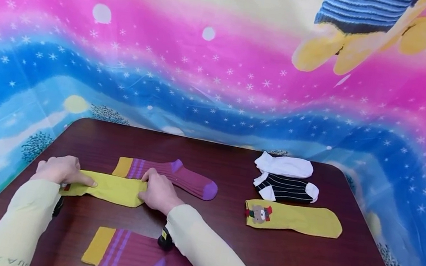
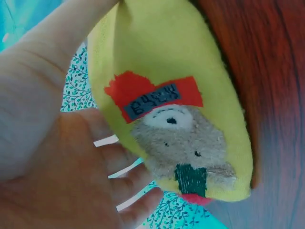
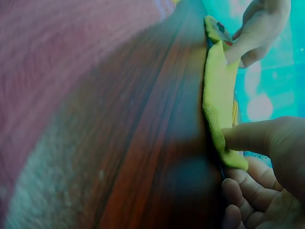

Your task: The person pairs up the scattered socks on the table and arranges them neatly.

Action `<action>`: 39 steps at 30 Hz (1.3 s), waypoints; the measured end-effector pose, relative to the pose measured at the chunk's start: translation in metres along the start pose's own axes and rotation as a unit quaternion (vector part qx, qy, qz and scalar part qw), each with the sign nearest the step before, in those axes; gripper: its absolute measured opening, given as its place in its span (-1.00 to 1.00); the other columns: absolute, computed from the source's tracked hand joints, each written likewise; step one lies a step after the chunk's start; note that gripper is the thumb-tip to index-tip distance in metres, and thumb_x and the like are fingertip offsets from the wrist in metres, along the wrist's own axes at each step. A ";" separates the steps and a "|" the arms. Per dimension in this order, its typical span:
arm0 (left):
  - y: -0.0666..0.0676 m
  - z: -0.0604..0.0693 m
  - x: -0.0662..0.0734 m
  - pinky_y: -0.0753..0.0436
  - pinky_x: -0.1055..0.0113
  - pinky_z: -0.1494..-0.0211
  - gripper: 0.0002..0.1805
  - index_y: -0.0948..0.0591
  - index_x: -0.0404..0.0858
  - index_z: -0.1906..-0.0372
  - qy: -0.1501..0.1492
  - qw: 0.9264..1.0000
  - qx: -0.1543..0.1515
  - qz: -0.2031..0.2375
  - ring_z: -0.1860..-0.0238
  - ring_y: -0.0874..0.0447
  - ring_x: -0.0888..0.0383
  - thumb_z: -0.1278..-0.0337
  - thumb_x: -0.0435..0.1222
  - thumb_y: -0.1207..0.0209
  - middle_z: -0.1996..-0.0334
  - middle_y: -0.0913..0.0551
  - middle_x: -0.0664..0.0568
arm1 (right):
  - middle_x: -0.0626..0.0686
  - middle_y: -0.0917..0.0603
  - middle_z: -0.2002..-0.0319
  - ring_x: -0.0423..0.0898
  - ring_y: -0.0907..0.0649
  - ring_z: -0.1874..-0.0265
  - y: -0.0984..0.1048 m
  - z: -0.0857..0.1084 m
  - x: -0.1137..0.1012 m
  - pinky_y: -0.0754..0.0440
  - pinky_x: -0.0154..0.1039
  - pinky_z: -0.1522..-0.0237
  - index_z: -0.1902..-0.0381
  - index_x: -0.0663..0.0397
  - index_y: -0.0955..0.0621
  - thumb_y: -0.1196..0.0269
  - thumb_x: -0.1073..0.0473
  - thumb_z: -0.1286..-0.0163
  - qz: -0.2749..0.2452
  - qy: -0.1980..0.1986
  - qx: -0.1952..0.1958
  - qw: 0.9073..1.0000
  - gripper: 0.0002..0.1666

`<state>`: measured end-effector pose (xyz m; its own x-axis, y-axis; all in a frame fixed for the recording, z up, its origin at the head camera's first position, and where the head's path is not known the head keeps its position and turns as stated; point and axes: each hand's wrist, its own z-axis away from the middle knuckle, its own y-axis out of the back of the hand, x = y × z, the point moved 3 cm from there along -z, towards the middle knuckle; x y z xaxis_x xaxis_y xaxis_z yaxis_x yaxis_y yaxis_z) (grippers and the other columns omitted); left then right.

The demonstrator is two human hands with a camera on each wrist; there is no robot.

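Note:
A yellow sock stretches sideways between both hands at the left of the table. My left hand grips its cuff end, thumb on top and the other fingers behind. In the left wrist view, a bear patch with red and green parts shows on that end. At the other end, my right hand pinches the sock between thumb and fingers, as the right wrist view also shows. Just behind lies a maroon sock with yellow cuff and purple toe. A similar maroon sock lies nearer, partly hidden by the right forearm.
On the right of the dark wooden table, a white sock, a black striped sock and another yellow sock with a bear patch lie in a column. A printed cloth hangs behind and around the table.

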<state>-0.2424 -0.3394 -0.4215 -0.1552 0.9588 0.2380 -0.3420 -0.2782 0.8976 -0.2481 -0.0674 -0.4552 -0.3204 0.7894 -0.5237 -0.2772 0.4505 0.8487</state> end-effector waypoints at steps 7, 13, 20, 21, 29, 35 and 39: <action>-0.006 0.001 0.000 -0.31 -0.09 0.14 -0.30 -0.43 -0.15 0.61 0.005 0.999 -0.021 0.030 0.58 -0.44 0.08 0.20 0.37 -0.41 0.67 -0.40 0.08 | -0.18 -0.69 0.28 -0.23 -0.62 0.28 0.005 0.003 0.003 -0.53 -0.38 0.19 0.16 -0.02 -0.73 -0.54 0.12 -0.15 0.004 0.013 0.000 1.000 -0.70; -0.006 -0.003 0.002 -0.51 0.20 0.53 -0.09 -0.61 -0.51 0.03 -0.027 0.997 -0.024 0.069 0.72 -0.32 0.16 0.16 0.27 -0.46 0.47 -0.52 -0.08 | -0.31 -0.65 0.52 -0.33 -0.55 0.46 0.006 0.004 0.011 -0.47 -0.44 0.31 0.46 -0.13 -0.80 -0.55 0.13 -0.12 -0.012 0.043 0.012 0.999 -0.92; -0.004 -0.007 0.004 -0.47 0.23 0.57 0.20 -0.33 -0.74 -0.30 -0.063 0.994 -0.012 0.087 0.76 -0.32 0.17 0.07 0.23 -0.45 0.35 -0.60 -0.30 | -0.31 -0.62 0.56 -0.32 -0.54 0.50 0.012 0.006 0.018 -0.49 -0.43 0.35 0.50 -0.11 -0.76 -0.54 0.12 -0.14 -0.080 0.055 0.024 0.995 -0.88; -0.003 -0.007 0.004 -0.48 0.23 0.57 0.20 -0.34 -0.74 -0.30 -0.066 0.994 -0.012 0.086 0.76 -0.36 0.16 0.06 0.24 -0.44 0.31 -0.62 -0.34 | -0.30 -0.62 0.56 -0.32 -0.54 0.50 0.014 0.007 0.019 -0.49 -0.42 0.34 0.49 -0.10 -0.76 -0.54 0.13 -0.15 -0.094 0.053 0.026 0.994 -0.88; 0.000 -0.007 0.009 -0.45 0.23 0.46 -0.43 -0.63 -0.36 0.40 -0.107 0.991 -0.008 0.079 0.70 -0.41 0.16 -0.03 0.12 -0.45 0.61 -0.55 -0.10 | -0.20 -0.71 0.52 -0.29 -0.63 0.53 0.041 0.009 0.036 -0.57 -0.35 0.42 0.40 0.01 -0.77 -0.50 0.21 -0.19 -0.214 0.021 0.037 0.976 -0.94; -0.002 -0.007 0.014 -0.48 0.21 0.40 -0.72 -0.65 -0.24 0.49 -0.137 0.986 -0.007 0.097 0.58 -0.51 0.13 -0.05 -0.16 -0.49 0.65 -0.60 0.11 | -0.14 -0.74 0.49 -0.24 -0.66 0.51 0.057 0.010 0.047 -0.56 -0.32 0.48 0.41 0.01 -0.74 -0.48 0.20 -0.22 -0.268 0.001 0.048 0.962 -0.92; 0.000 -0.009 0.016 -0.44 0.24 0.43 -0.70 -0.71 -0.27 0.43 -0.138 0.986 0.009 0.088 0.55 -0.46 0.13 -0.04 -0.11 -0.50 0.62 -0.62 0.10 | -0.08 -0.74 0.49 -0.22 -0.67 0.47 0.066 0.011 0.058 -0.55 -0.33 0.41 0.41 0.05 -0.72 -0.47 0.23 -0.23 -0.303 -0.013 0.063 0.951 -0.91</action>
<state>-0.2533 -0.3249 -0.4215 0.0479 0.8756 0.4807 -0.3149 -0.4435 0.8392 -0.2751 0.0125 -0.4285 -0.1131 0.3774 -0.9191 -0.2935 0.8711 0.3938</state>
